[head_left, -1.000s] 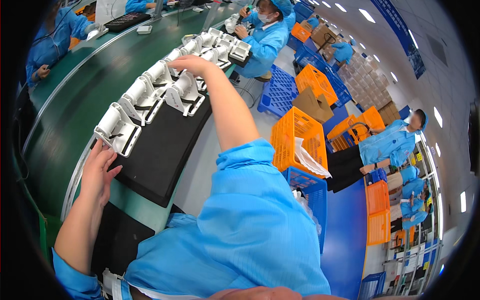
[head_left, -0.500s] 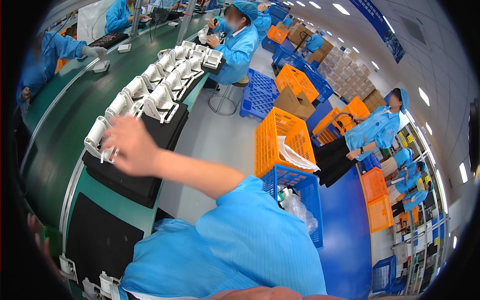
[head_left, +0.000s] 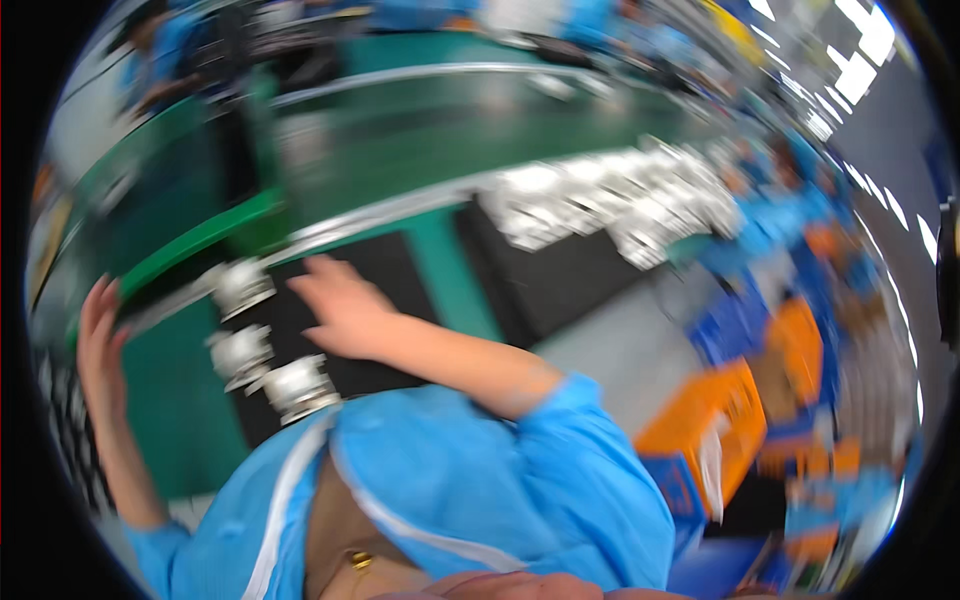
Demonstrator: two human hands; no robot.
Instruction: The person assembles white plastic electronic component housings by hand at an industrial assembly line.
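Note:
My right hand [head_left: 347, 312] hovers over a black mat [head_left: 395, 275], its fingers spread and holding nothing. Closest to it are three white plastic parts with rounded tops: one at the far side [head_left: 243, 288], one in the middle [head_left: 241, 355] and one near my body [head_left: 300, 387]. My left hand [head_left: 101, 340] is raised at the far left with fingers stretched out and nothing seen in it, beside the green worktop [head_left: 180, 400]. Farther right, rows of similar white parts [head_left: 640, 200] stand on a stack of black mats [head_left: 540, 290]. Motion blur hides finer detail.
A green rail [head_left: 205, 238] and a metal edge strip [head_left: 390, 208] border the worktop's far side. Beyond runs a green conveyor surface [head_left: 430, 135] with people in blue. At right are an orange crate [head_left: 745, 400], a blue crate [head_left: 675, 490] and other workers.
The view has swung left. My right hand has left the row of white parts and come over the nearer mat. My left hand and the three nearer parts show more fully.

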